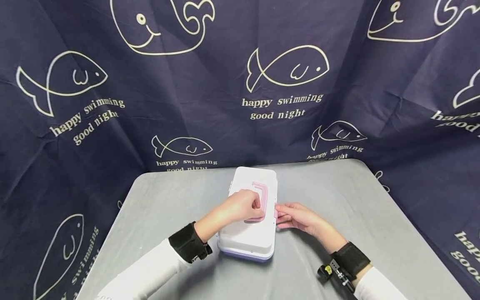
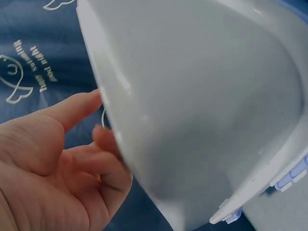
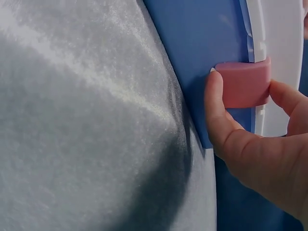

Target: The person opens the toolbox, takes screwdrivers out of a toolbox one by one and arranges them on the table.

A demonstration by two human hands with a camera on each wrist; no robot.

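Observation:
A closed white box point(image 1: 247, 239) with a bluish-purple base lies lengthwise on the table, a pink handle point(image 1: 264, 196) folded on its lid. My left hand point(image 1: 243, 205) is over the lid, fingers curled about the near part of that handle; in the left wrist view the lid point(image 2: 192, 86) hides the fingertips and the handle. At the box's right side my right hand point(image 1: 300, 216) pinches a pink latch point(image 3: 244, 84). In the right wrist view the thumb is at the latch's lid-side edge and a finger at its other edge, against the blue base point(image 3: 207, 38).
The grey table point(image 1: 330, 196) extends around the box on all sides. Behind it and at both sides hangs a dark blue curtain point(image 1: 225, 83) with fish drawings and lettering. Each wrist wears a black band point(image 1: 189, 243) with a small camera.

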